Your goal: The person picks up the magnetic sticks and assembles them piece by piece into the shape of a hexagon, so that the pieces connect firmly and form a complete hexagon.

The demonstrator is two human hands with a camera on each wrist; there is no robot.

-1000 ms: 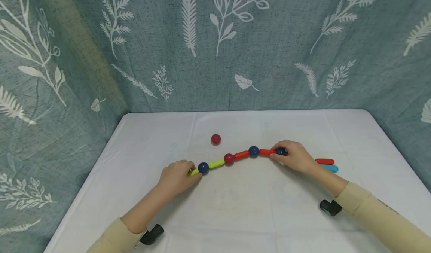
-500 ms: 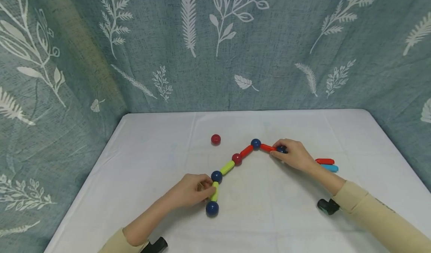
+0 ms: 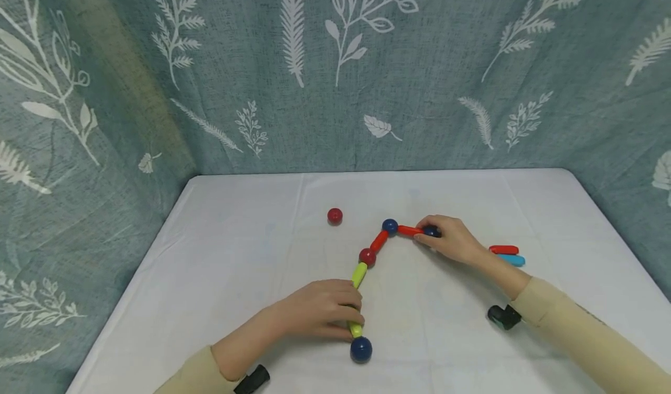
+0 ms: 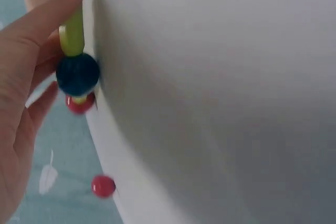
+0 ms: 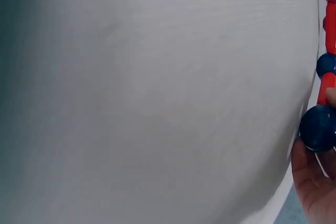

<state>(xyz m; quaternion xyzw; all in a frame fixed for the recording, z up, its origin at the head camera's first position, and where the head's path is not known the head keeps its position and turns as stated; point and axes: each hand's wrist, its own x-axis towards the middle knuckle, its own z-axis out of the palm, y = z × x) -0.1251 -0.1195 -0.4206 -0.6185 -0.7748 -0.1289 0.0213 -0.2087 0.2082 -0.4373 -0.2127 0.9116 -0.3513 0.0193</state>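
A chain of toy balls and rods bends across the table, with a red ball (image 3: 367,257) midway. Its near part has a lime rod (image 4: 72,38) between two blue balls, the nearest blue ball (image 3: 361,349) at the chain's front end. My left hand (image 3: 327,309) holds this lime rod, its fingers hiding the other blue ball (image 4: 77,74) from the head view. At the far end my right hand (image 3: 449,239) grips the red rod (image 3: 410,231) beside the end blue ball (image 5: 318,128). Another blue ball (image 3: 390,226) forms the far corner of the chain.
A loose red ball (image 3: 335,216) lies behind the chain. To the right of my right hand lie a spare red rod (image 3: 504,249) and a blue rod (image 3: 511,260). White cloth covers the table (image 3: 251,225), and a patterned curtain (image 3: 314,126) hangs behind it.
My left hand has swung the chain's near end rightward and toward me, so the nearly straight chain is now bent. My right hand has shifted only slightly.
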